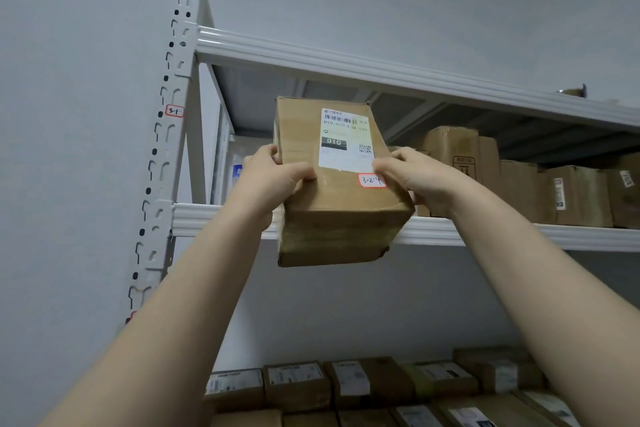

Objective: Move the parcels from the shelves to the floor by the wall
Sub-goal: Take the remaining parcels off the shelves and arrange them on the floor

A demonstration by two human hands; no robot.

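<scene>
Head view, looking up at a white metal rack.

- Parcel [341, 184]: brown cardboard box, near frame centre, held in the air in front of the middle shelf's front beam [485, 236]. Its lower end covers part of that beam. The top is tilted away from the camera.
- Shipping label [344, 139]: white, with barcode and "010", on the upper half of the facing side. A red-bordered sticker [372, 180] with handwriting sits at 5 o'clock of the label.
- Left hand [273, 177]: at 9 o'clock of the parcel, grips its left edge, thumb laid on the front face.
- Right hand [419, 177]: at 3 o'clock, grips the right edge, thumb on the front face touching the sticker.
- Other cardboard boxes [571, 194]: in a row on the middle shelf, at 3 o'clock of the parcel.
- More labelled boxes [346, 388]: packed side by side on the lower shelf, at 6 o'clock.
- Upper shelf beam [381, 69]: at 12 o'clock.
- Slotted upright post [173, 114]: at 9 o'clock, carries a small red-bordered tag [174, 111].
</scene>
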